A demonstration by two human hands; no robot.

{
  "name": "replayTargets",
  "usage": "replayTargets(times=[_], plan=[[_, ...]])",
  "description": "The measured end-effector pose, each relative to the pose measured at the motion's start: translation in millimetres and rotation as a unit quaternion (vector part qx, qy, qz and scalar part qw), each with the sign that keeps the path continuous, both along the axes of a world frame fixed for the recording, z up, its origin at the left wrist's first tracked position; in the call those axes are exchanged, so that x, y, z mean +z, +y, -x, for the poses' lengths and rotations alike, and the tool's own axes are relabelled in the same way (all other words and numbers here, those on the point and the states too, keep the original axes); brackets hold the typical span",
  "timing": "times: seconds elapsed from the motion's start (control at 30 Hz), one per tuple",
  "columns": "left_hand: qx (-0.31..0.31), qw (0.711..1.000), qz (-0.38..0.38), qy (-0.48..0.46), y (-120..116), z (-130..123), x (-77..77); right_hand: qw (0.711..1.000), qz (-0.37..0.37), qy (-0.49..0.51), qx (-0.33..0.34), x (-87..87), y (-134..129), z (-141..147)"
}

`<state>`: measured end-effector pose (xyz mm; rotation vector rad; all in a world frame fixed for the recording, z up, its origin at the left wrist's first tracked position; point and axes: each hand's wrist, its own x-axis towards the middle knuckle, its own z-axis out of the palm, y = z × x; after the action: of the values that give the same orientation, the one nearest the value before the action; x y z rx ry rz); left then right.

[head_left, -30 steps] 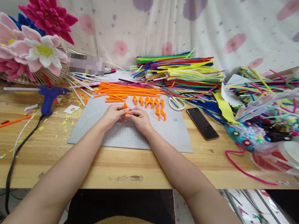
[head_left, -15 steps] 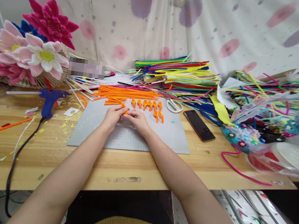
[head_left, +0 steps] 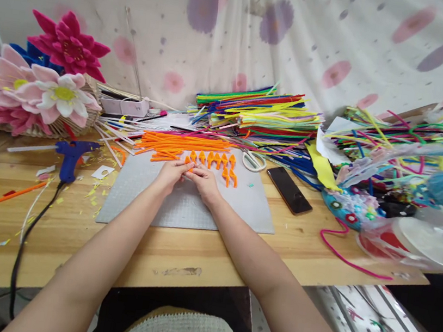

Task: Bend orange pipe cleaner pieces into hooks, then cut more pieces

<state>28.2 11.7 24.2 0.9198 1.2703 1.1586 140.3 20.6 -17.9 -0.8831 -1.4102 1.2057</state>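
One wooden table (head_left: 193, 252) is topped by a grey mat (head_left: 244, 207). Straight orange stems (head_left: 183, 143) are piled along the mat's far edge. Above the mat, the left hand (head_left: 172, 177) and the right hand (head_left: 205, 182) are held together, fingertips closed. Bent orange pieces (head_left: 210, 159) are laid out just beyond them. The small orange piece (head_left: 188, 160) is pinched between the fingertips of both hands, mostly hidden. One end should be steadied by one hand while light, even pressure is applied by the other; crushing is best avoided.
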Motion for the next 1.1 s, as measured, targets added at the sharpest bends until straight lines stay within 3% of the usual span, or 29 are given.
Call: replayTargets(times=[0.27,0.43,0.6,0.87,0.97,1.1], plan=[[0.007,0.999,0.03,0.037,7.8,-9.7,-0.8,0.997,0.005,-0.038,-0.062,-3.3,1.3,-4.4],[-0.002,0.999,0.026,0.043,8.6,-8.0,3.0,0.997,0.001,-0.061,-0.049,-1.9,5.7,-7.5],[-0.018,0.999,0.048,-0.008,11.1,2.5,7.8,0.995,0.006,-0.093,-0.023,0.0,8.4,-11.8],[-0.031,0.996,-0.032,0.076,19.4,7.7,10.9,0.988,0.0,-0.153,0.0,-2.9,10.3,-13.3],[-0.02,0.995,-0.04,0.086,22.7,9.3,13.3,0.985,0.046,-0.168,0.021,3.1,12.2,-19.1],[-0.028,0.994,-0.028,0.107,24.7,8.9,13.5,0.975,0.072,-0.202,0.055,25.2,14.4,-36.5]])
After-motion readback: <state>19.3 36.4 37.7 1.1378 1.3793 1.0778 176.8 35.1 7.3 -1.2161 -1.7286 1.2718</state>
